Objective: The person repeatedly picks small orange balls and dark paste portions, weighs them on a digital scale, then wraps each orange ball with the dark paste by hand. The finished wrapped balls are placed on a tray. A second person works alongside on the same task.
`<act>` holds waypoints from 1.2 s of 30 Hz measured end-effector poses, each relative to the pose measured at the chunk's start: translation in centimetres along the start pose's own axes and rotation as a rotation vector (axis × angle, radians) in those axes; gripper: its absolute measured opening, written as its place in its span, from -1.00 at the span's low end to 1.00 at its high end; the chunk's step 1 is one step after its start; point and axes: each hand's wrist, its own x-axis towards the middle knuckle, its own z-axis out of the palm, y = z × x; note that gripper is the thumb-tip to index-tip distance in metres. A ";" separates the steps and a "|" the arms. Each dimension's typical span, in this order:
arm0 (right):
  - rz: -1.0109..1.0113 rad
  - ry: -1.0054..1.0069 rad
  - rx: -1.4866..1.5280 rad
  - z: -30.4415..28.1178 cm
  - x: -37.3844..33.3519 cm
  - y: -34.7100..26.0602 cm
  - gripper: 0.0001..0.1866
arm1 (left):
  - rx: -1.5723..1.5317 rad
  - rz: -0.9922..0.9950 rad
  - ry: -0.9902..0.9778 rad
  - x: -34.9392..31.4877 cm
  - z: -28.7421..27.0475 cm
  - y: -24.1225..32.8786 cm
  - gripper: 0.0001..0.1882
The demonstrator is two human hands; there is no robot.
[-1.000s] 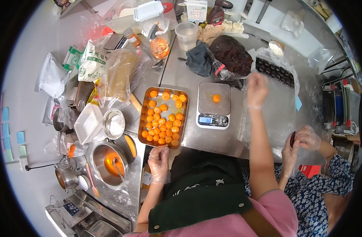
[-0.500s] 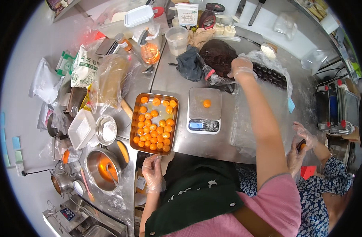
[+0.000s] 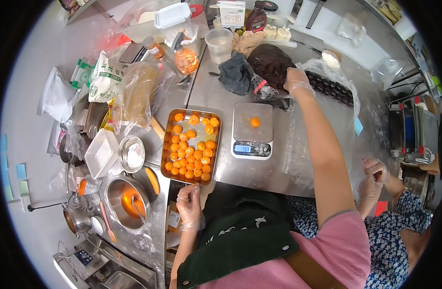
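R hand [image 3: 299, 83], head view, has moved in vs 1 s ago, from just off the dark dough [image 3: 270, 66] to its R edge, twd table's [image 3: 226, 166] back edge; can't tell if fingers are clamped on it. L hand [image 3: 188, 204]: fingers curled at steel tray's [image 3: 200, 131] near edge, grip unclear. Tray, nr table's front edge, holds many yolks [image 3: 198, 154]. One yolk [image 3: 255, 122] sits approx. mid-plate on scale [image 3: 264, 135], btwn tray & plastic sheet [image 3: 298, 155].
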 end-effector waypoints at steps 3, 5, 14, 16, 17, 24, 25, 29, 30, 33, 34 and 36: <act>-0.031 0.061 -0.029 1.0 0.7 0.5 -0.78 | -0.001 -0.023 0.014 -0.5 -0.4 -0.4 -0.90; -0.022 0.073 -0.017 1.1 1.0 0.7 -0.80 | -0.002 -0.027 0.037 -0.9 -0.7 -1.0 -0.90; 0.043 -0.030 0.197 0.1 2.0 2.8 -0.92 | 0.074 0.013 0.023 -1.6 -1.8 -2.3 -0.85; 0.061 -0.108 0.359 -0.4 1.6 2.7 -0.80 | 0.022 -0.057 0.045 -1.7 -1.7 -2.0 -0.88; 0.092 -0.166 0.459 -0.7 1.3 2.8 -0.76 | -0.004 -0.092 0.056 -1.8 -1.6 -2.0 -0.90; -0.336 -0.061 0.036 -3.0 -1.8 1.6 -0.51 | -0.023 -0.117 0.033 -2.0 -1.4 -2.2 -0.89; -0.358 -0.026 -0.005 -2.8 -2.0 1.4 -0.50 | -0.011 -0.098 0.030 -1.9 -1.3 -2.2 -0.89; -0.372 0.012 -0.008 -1.7 -1.2 2.0 -0.73 | -0.010 -0.100 0.025 -1.9 -1.3 -1.9 -0.90; -0.364 0.025 -0.032 -1.2 -1.1 2.0 -0.75 | -0.015 -0.106 0.028 -1.9 -1.3 -1.8 -0.90; -0.317 0.079 -0.059 0.0 -0.4 2.1 -0.79 | -0.034 -0.121 0.040 -2.2 -1.5 -1.9 -0.89; -0.286 0.108 -0.039 0.3 -0.2 2.0 -0.80 | -0.046 -0.125 0.046 -2.4 -1.5 -1.9 -0.89; -0.202 0.139 0.010 0.6 0.1 1.9 -0.83 | -0.060 -0.121 0.061 -2.8 -1.7 -2.1 -0.89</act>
